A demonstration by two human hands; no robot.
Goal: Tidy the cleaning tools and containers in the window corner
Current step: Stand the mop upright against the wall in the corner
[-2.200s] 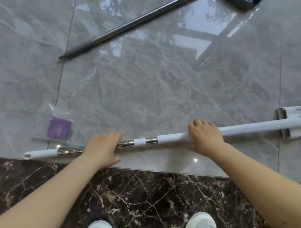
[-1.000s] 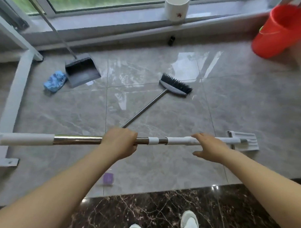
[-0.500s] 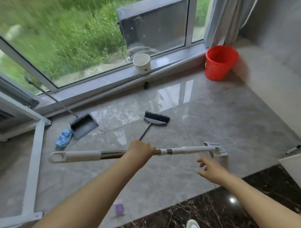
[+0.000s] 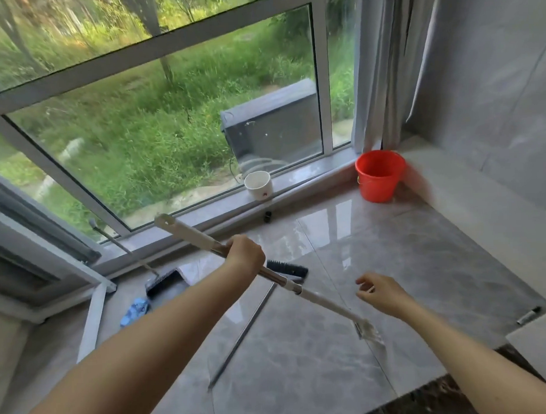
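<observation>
Count on the floor (image 4: 406, 264): one mop (image 4: 318, 298) in your grip, one broom (image 4: 262, 303) lying flat, one dustpan (image 4: 164, 283) with its long handle leaning toward the window frame, one blue cloth (image 4: 134, 310) just beside the dustpan. One red bucket (image 4: 379, 175) stands in the corner under the curtain (image 4: 384, 63); one white cup (image 4: 258, 184) sits on the window sill (image 4: 307, 171), with a small dark item below it, too small to tell. One dark marker-like object lies at the far right. The mop pole slants across the broom, hiding part of its head. Your left hand (image 4: 245, 254) is closed tight around the mop's metal section, handle end up toward the window, mop head low and blurred at lower right. Your right hand (image 4: 381, 291) hangs loosely open, fingers curled, holding nothing, just clear of the pole.
</observation>
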